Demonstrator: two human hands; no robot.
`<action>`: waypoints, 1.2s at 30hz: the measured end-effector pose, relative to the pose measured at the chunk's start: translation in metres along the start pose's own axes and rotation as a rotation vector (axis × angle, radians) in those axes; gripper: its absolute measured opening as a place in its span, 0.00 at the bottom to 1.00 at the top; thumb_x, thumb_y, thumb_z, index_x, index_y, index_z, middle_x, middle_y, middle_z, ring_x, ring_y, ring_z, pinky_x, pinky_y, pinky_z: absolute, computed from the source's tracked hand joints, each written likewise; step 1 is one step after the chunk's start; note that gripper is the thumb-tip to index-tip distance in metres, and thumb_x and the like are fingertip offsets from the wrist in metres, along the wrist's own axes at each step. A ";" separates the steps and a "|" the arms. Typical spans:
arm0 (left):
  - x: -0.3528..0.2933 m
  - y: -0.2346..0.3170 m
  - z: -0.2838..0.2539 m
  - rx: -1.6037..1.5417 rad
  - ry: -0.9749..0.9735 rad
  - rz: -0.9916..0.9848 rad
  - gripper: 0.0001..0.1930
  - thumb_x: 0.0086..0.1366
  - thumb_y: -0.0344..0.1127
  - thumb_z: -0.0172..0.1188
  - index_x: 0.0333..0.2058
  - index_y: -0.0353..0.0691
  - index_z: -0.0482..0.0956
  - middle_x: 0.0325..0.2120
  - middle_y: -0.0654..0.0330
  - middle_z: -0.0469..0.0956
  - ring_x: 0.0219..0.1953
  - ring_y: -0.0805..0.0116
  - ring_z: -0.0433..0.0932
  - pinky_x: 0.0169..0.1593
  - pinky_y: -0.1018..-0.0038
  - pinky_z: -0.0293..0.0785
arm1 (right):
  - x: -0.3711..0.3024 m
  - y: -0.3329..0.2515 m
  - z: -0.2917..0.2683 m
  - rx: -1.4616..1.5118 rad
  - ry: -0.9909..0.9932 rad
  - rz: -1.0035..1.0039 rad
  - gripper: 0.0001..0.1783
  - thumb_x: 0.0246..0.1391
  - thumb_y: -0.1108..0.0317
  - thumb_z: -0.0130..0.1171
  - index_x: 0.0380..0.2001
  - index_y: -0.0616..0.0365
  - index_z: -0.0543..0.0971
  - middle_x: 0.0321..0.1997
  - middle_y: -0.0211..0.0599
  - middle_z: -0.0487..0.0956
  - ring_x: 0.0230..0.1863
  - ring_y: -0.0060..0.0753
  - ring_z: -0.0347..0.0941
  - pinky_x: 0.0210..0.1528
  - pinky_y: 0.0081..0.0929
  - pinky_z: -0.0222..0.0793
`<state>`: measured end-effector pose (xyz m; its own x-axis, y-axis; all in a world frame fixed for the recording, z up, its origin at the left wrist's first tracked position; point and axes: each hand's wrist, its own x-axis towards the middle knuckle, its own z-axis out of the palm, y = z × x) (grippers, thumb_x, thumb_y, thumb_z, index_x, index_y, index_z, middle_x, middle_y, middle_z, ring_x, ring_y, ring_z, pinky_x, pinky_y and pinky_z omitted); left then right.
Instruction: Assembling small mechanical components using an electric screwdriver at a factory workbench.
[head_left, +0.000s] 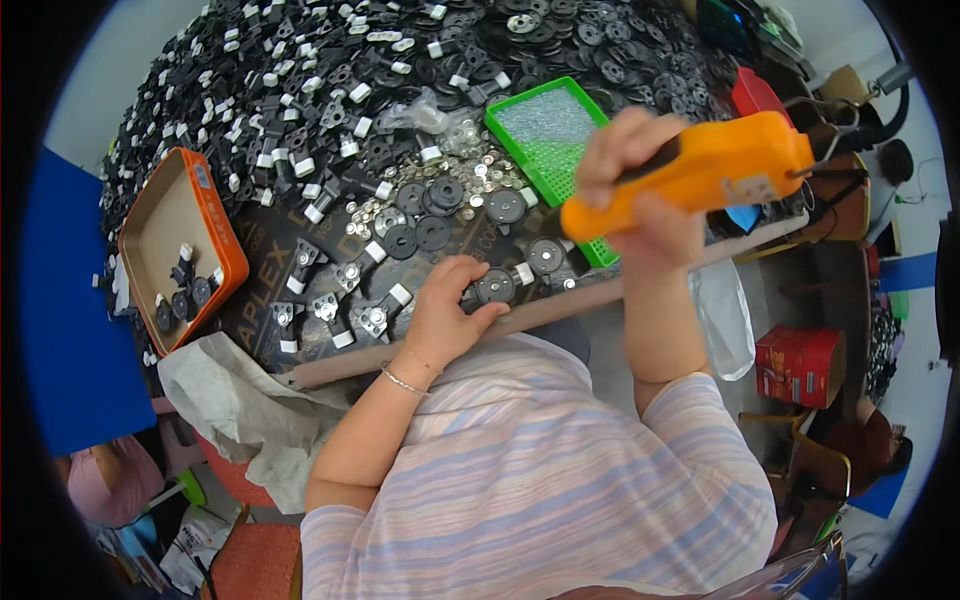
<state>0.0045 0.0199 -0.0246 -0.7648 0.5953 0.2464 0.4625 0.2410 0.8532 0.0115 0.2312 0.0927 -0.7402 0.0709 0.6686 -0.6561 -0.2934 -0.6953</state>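
This looks like a small assembly workshop, where parts are put together by hand at a dark workbench (pixel 262 310). A great heap of black plastic fittings with white tips (pixel 300 110) spreads over it beside a pile of black discs (pixel 620 40), in quantities typical of batch production. Loose round metal pieces (pixel 490 175) and a green perforated tray (pixel 560 165) of small shiny parts lie near an orange power screwdriver (pixel 740 165). Other people, one in a pink top (pixel 120 480), are in the same room
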 end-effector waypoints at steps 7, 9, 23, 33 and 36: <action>0.002 0.000 0.000 -0.006 -0.036 -0.019 0.24 0.40 0.34 0.72 0.38 0.32 0.76 0.39 0.51 0.74 0.44 0.52 0.73 0.48 0.66 0.70 | -0.019 0.022 -0.060 -0.403 0.417 -0.039 0.15 0.43 0.79 0.59 0.36 0.63 0.70 0.33 0.39 0.72 0.29 0.29 0.71 0.33 0.24 0.67; 0.001 -0.002 0.000 -0.007 -0.040 -0.025 0.24 0.40 0.34 0.72 0.38 0.32 0.76 0.40 0.51 0.74 0.44 0.52 0.73 0.48 0.66 0.70 | -0.021 0.027 -0.063 -0.452 0.404 -0.050 0.15 0.43 0.80 0.58 0.37 0.63 0.70 0.33 0.39 0.72 0.29 0.28 0.70 0.32 0.23 0.67; 0.002 -0.001 -0.001 -0.015 -0.028 -0.015 0.25 0.40 0.33 0.72 0.39 0.32 0.76 0.39 0.52 0.74 0.43 0.54 0.74 0.46 0.68 0.70 | -0.021 0.028 -0.070 -0.454 0.415 -0.052 0.14 0.43 0.80 0.58 0.36 0.63 0.70 0.32 0.38 0.73 0.28 0.27 0.71 0.32 0.23 0.67; 0.002 -0.001 -0.001 -0.020 -0.032 -0.025 0.24 0.40 0.34 0.72 0.38 0.33 0.76 0.39 0.53 0.74 0.43 0.54 0.73 0.47 0.68 0.70 | -0.023 0.029 -0.072 -0.432 0.456 -0.059 0.13 0.44 0.79 0.59 0.36 0.63 0.71 0.30 0.39 0.74 0.27 0.28 0.72 0.32 0.23 0.68; 0.002 -0.001 -0.001 -0.015 -0.027 -0.028 0.24 0.40 0.34 0.73 0.38 0.33 0.76 0.39 0.53 0.74 0.43 0.54 0.73 0.47 0.67 0.70 | -0.023 0.029 -0.072 -0.432 0.456 -0.062 0.13 0.45 0.78 0.58 0.36 0.63 0.70 0.29 0.39 0.74 0.27 0.28 0.72 0.32 0.24 0.68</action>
<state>0.0026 0.0200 -0.0244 -0.7647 0.6092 0.2100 0.4345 0.2468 0.8662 -0.0012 0.2900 0.0380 -0.6246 0.5031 0.5974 -0.6290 0.1294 -0.7666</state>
